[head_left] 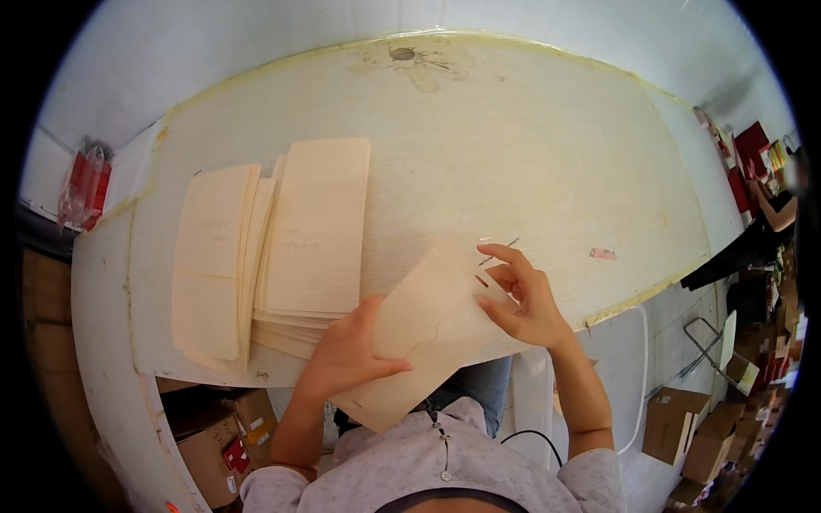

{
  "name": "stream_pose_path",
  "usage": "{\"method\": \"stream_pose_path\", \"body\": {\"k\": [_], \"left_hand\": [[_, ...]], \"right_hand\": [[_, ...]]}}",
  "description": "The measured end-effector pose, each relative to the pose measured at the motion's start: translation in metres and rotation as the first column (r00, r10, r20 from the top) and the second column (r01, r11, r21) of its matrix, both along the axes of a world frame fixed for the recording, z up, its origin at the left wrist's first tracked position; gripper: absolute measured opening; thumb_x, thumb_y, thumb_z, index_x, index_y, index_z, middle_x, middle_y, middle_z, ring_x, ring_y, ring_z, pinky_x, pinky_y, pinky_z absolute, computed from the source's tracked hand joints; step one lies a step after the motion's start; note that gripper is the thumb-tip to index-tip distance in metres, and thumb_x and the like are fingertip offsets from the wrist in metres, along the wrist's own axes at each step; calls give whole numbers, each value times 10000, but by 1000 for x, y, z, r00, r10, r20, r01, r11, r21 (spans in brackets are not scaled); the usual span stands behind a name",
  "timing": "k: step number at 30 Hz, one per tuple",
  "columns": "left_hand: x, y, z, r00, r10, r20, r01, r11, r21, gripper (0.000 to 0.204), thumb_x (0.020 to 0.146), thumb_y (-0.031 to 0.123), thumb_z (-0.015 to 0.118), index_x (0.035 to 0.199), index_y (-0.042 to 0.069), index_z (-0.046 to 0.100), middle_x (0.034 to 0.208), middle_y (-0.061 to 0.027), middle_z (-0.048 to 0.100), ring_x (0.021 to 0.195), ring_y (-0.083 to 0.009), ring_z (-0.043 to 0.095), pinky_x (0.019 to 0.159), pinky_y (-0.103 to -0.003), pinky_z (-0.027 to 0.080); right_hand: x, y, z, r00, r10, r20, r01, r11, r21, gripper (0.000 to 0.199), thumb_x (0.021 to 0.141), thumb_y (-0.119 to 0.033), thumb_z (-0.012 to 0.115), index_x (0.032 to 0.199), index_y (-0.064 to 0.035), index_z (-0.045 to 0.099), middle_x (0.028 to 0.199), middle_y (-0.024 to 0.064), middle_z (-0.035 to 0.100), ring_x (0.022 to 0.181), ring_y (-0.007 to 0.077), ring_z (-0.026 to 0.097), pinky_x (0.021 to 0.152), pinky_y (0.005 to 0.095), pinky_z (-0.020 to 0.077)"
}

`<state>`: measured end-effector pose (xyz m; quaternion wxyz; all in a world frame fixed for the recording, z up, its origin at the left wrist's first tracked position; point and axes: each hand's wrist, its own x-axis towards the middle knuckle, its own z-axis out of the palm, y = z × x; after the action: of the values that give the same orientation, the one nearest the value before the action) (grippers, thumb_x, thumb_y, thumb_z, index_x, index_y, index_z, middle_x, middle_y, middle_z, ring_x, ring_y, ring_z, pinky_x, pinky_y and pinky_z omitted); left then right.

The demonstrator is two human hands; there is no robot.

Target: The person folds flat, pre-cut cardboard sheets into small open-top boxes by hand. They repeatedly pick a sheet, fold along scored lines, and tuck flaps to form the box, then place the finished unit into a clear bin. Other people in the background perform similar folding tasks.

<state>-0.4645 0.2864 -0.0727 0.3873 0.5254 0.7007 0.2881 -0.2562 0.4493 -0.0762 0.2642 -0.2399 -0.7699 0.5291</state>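
Note:
A cream paper piece (432,312), a sheet or a flat sleeve, is tilted over the table's front edge. A short dark slot shows near its upper right corner, and thin crease-like lines cross its face. My left hand (351,355) grips its left side, thumb on top and the other fingers hidden behind. At the upper right corner my right hand (522,299) has its index finger and thumb apart, the thumb tip at the paper. By the index finger lies a thin dark strip (500,251). To the left are two stacks of cream paper pieces, a left one (209,265) and a right one (315,227).
The pale table (530,145) has taped edges and a dark hole at the back. A small pink scrap (602,254) lies on its right. Cardboard boxes (676,423) and a folding stand (723,350) are on the floor at right. Another person (770,209) works at far right.

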Motion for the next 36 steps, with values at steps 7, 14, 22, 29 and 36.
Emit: {"method": "stream_pose_path", "body": {"k": [7, 14, 22, 29, 36], "left_hand": [[1, 0, 4, 1000, -14, -28, 14, 1000, -8, 802, 582, 309, 816, 1227, 50, 416, 1056, -214, 590, 968, -379, 587, 820, -413, 470], [1, -2, 1, 998, -35, -55, 33, 999, -30, 815, 594, 337, 807, 1240, 46, 403, 1047, -221, 588, 953, -384, 589, 812, -419, 471], [2, -1, -3, 996, -35, -82, 33, 999, -19, 827, 589, 339, 808, 1243, 43, 400, 1044, -221, 590, 950, -385, 589, 809, -422, 470], [-6, -6, -6, 992, 121, 21, -123, 987, 108, 825, 589, 269, 833, 1224, 10, 375, 1025, -216, 601, 928, -346, 612, 817, -393, 477], [11, 9, -22, 675, 368, 639, -666, 677, 314, 639, 730, 132, 763, 1210, 30, 354, 1133, -85, 533, 1015, -174, 538, 873, -344, 454]], "right_hand": [[-5, 1, 16, 998, 34, 60, -25, 988, -152, 544, 754, 17, 602, 1262, -59, 422, 676, 56, 619, 548, 69, 492, 546, 220, 373], [-6, 0, 21, 985, 79, 152, -67, 994, -82, 562, 746, 23, 601, 1267, -95, 427, 743, 70, 634, 618, 108, 572, 582, 242, 436], [-10, -10, 17, 999, -12, 38, 15, 997, -76, 508, 756, 23, 582, 1233, -73, 439, 783, 85, 635, 650, 149, 592, 620, 258, 454], [8, 1, 20, 966, 33, 256, -83, 979, 185, 541, 759, -36, 639, 1258, -60, 430, 821, 94, 630, 732, 123, 602, 651, 277, 446], [7, -2, 3, 991, 55, -123, -105, 887, -450, 654, 813, -85, 631, 1365, -45, 282, 1123, 135, 575, 961, 202, 589, 843, 329, 454]]}}
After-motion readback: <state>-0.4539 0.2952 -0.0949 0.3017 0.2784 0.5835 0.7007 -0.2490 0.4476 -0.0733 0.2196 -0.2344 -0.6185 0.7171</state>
